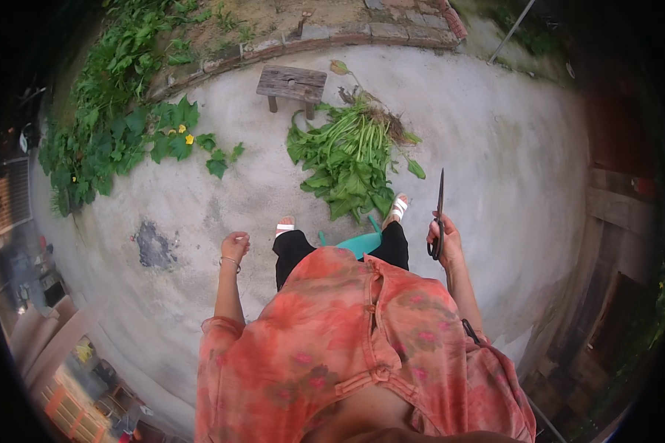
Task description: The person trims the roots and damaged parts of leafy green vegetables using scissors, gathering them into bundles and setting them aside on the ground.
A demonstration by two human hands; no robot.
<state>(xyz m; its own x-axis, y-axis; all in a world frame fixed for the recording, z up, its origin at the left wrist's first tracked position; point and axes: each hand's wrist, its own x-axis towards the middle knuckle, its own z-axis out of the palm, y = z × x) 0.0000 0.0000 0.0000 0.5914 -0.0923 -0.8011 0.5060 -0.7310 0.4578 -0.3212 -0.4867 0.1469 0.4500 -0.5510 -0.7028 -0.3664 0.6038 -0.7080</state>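
Observation:
My right hand (448, 242) grips a pair of dark-handled scissors (441, 199), their blades together and pointing away from me. On the left, my left hand (235, 246) hangs empty in the air with its fingers loosely bent and a bracelet at the wrist. A heap of uprooted leafy greens (347, 151) lies on the concrete in front of my feet, leaves toward me and brown roots (391, 124) at the far right. Between my legs shows a small green stool (358, 244), partly hidden by my clothes.
A low wooden bench (292, 83) stands just beyond the greens. Vines with yellow flowers (176, 133) spread over the concrete at the left. A brick border (388, 32) edges a soil bed at the back. Household items (52, 332) crowd the lower left, and planks (621, 199) line the right.

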